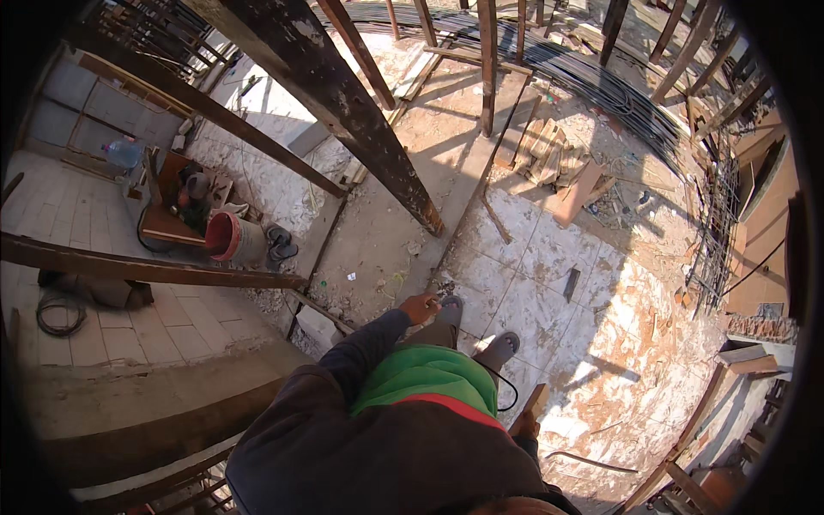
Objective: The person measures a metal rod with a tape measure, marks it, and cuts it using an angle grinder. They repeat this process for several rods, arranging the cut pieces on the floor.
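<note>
My left hand point(419, 308) is held out in front of me at the end of a dark sleeve, its fingers curled. Whatever it may pinch is too small to make out. Low at my right side, my right hand point(526, 423) grips a short brown piece of wood point(536, 400), partly hidden by my clothing. A thin black curved cord or rod point(513, 390) sticks out beside my right hip. Beneath me my grey shoes point(508, 343) stand on a whitish, stained tiled floor point(541, 300).
Several wooden props point(343, 112) slant or stand around me. Left of me are a reddish bucket point(225, 238), sandals point(281, 244) and a coil of hose point(60, 318). Scrap wood point(549, 154) lies ahead, with long steel bars point(592, 77) behind it. A curved strip point(592, 463) lies at right.
</note>
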Motion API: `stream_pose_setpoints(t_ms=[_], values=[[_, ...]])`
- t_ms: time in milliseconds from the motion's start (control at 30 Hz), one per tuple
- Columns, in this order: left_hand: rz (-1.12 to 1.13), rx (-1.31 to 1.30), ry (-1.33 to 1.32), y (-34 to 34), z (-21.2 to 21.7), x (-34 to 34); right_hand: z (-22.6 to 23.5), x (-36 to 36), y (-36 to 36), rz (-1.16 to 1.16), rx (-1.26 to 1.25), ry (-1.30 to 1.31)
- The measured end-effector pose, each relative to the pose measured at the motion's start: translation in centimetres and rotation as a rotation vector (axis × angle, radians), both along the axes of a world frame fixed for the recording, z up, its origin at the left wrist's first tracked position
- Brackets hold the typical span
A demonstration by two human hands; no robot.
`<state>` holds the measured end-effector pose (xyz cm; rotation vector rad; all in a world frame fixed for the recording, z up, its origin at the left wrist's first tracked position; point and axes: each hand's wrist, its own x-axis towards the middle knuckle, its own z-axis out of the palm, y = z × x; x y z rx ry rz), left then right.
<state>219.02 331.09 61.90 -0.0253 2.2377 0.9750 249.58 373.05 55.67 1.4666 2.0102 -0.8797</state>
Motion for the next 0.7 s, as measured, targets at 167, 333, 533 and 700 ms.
stream_pose_setpoints(t_ms=[167,333,533,700], values=[[0.417,-0.137,0.018,-10.8,-2.4,2.7,2.7,-11.0,-0.6,0.232,-0.213,-0.002],[0.801,-0.372,-0.223,-13.8,-3.3,12.2,6.5,-22.1,-1.1,0.308,-0.348,-0.031],[0.92,-0.316,-0.511,-9.8,-1.8,15.8,5.9,-34.3,-1.3,0.488,-0.249,0.096],[0.776,-0.227,-0.51,-9.1,-6.3,17.7,5.7,-41.0,-5.2,0.708,-0.34,0.118]])
